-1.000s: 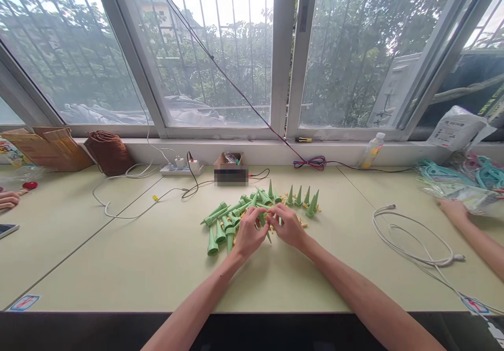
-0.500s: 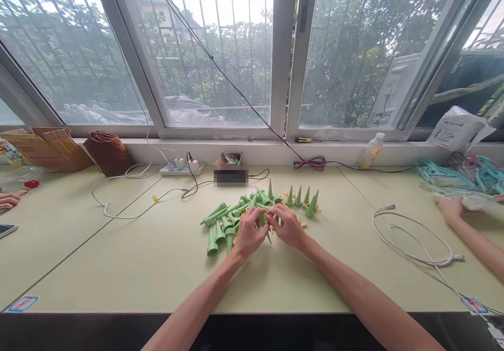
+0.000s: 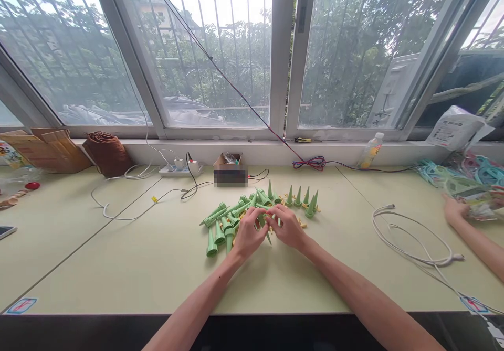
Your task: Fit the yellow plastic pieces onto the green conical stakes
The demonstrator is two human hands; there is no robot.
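Fingers closed, my left hand (image 3: 250, 231) holds a green plastic cone-shaped spike (image 3: 269, 238), its point slanting down to the right below the fingertips. My right hand (image 3: 286, 225) meets it with thumb and fingers pinched at the spike's upper end; a bit of yellow shows between the hands, but the fingers mostly cover it. Beside and behind my left hand lies a heap of green spikes (image 3: 219, 234), some with wide open ends. Several more spikes (image 3: 298, 197) stand point up to the right. Small yellow valve-like pieces (image 3: 302, 223) are scattered near my right hand.
A small cardboard box (image 3: 229, 160) and a power strip (image 3: 181, 170) stand at the back. Coiled white cable (image 3: 413, 259) lies to the right, near another person's arm (image 3: 474, 241) and teal plastic items (image 3: 488, 175). A bottle (image 3: 370, 151) stands by the sill.
My hands keep nearly the same pose around the spike. At the right, the other person's hand has shifted slightly, moving a plastic-bagged item. The hand at the far left has mostly withdrawn.
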